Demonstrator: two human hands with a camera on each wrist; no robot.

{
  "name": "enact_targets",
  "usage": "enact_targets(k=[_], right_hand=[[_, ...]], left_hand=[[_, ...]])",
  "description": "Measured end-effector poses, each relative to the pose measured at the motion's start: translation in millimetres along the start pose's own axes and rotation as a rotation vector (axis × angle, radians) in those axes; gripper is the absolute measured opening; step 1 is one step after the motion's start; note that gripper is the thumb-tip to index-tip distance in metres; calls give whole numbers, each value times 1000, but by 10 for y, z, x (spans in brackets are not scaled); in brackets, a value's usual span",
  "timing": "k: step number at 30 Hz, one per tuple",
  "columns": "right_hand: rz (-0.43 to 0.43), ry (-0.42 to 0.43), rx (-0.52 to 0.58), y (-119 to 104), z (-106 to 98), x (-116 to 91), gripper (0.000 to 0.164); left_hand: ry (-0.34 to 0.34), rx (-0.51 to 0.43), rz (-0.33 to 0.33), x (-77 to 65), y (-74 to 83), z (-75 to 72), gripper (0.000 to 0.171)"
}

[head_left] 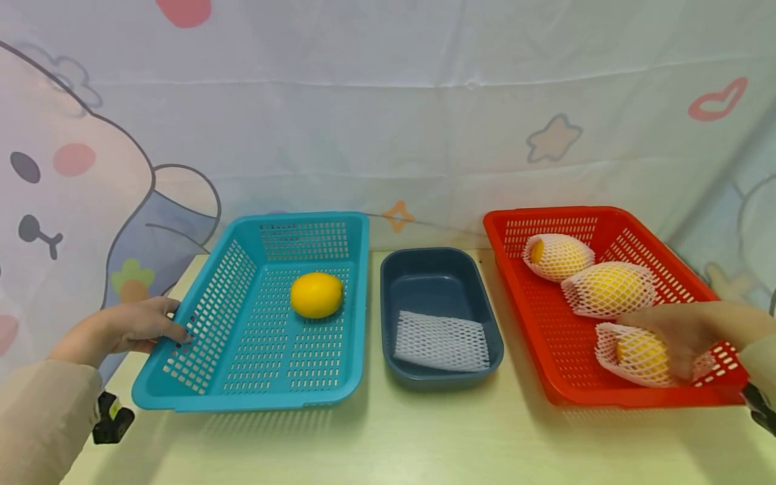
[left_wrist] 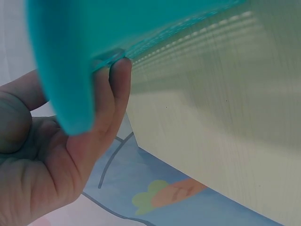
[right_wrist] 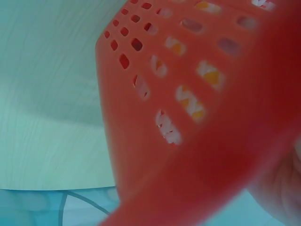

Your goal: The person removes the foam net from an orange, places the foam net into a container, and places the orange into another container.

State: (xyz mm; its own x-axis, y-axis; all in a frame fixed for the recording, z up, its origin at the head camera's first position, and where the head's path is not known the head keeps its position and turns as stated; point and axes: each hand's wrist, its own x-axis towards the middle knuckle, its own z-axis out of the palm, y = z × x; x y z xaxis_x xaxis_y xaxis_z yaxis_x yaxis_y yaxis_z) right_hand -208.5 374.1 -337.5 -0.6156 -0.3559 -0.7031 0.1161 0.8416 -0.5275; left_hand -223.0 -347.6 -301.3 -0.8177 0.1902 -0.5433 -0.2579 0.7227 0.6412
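My left hand [head_left: 141, 325] grips the left rim of the blue plastic basket [head_left: 242, 402], fingers curled over it; the left wrist view shows the rim between thumb and fingers. One bare yellow lemon [head_left: 316, 295] lies in that basket. Inside the red plastic basket [head_left: 612, 397], my blurred right hand [head_left: 675, 337] holds the right end of a lemon in a white foam net [head_left: 639, 356], close to the basket floor. Two more netted lemons [head_left: 558, 256] lie behind it. In the right wrist view, the red basket's wall [right_wrist: 136, 122] hides most of that hand.
Between the baskets stands a dark blue tray [head_left: 445, 381], with a flat white foam net [head_left: 442, 342] lying in it. All three containers stand on a pale wooden table [head_left: 424, 444]. Behind the table hangs a printed cloth [head_left: 394, 135].
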Motion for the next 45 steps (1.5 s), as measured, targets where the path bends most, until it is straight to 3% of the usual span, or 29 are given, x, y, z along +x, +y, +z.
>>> enact_targets(k=[7,14,21,25,27,34,45], right_hand=[[-1,-24,74,-21,12,12,110],[-97,21,-264,-80,-38,-4,92],[-53,18,-154,-106,-27,-3,104],[-52,39,-222,-126,-39,-1,110],[-73,58,-316,-143,-47,-4,107],[-119,115,-453,-189,-63,-7,96],[-153,160,-550,-380,-174,-92,81]], left_hand=[[-7,1,1,2,-6,0,65],[-9,0,-1,3,-21,8,64],[-9,1,2,5,-27,11,66],[-4,2,-3,2,-31,13,65],[-1,2,-6,1,-34,16,65],[9,13,-7,-3,-23,21,64],[13,19,-11,1,14,11,67]])
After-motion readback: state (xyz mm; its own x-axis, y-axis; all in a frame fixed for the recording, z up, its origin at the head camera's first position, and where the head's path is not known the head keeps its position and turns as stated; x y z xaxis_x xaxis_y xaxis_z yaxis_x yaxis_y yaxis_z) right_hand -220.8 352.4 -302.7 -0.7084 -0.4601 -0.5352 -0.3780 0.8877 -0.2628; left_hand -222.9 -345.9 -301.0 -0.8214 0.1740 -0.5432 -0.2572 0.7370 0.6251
